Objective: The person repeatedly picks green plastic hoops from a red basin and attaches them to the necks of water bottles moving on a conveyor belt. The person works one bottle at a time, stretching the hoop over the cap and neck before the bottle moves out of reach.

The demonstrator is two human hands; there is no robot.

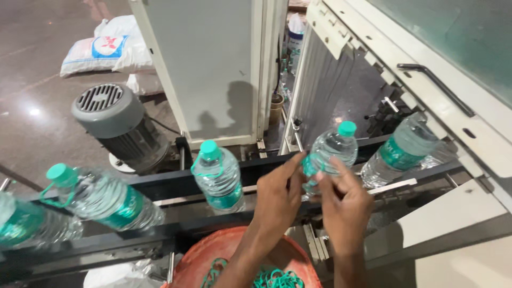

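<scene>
Clear bottle [332,154], teal cap and label, upright on conveyor rail [160,184]. Left hand [277,200], right hand [344,205] pinch its label band. Next bottle [218,176] near left; another [400,152] right. Orange basin [224,248] of teal rings below wrists. White sacks [106,50] on far floor.

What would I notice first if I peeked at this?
Probably the two hands in the middle: the left hand and the right hand both touch a clear water bottle with a green cap, standing on a dark conveyor. More bottles line the belt, one just left of the hands. Below the arms sits an orange tub holding green rings, and a big grey motor stands behind on the left.
</scene>
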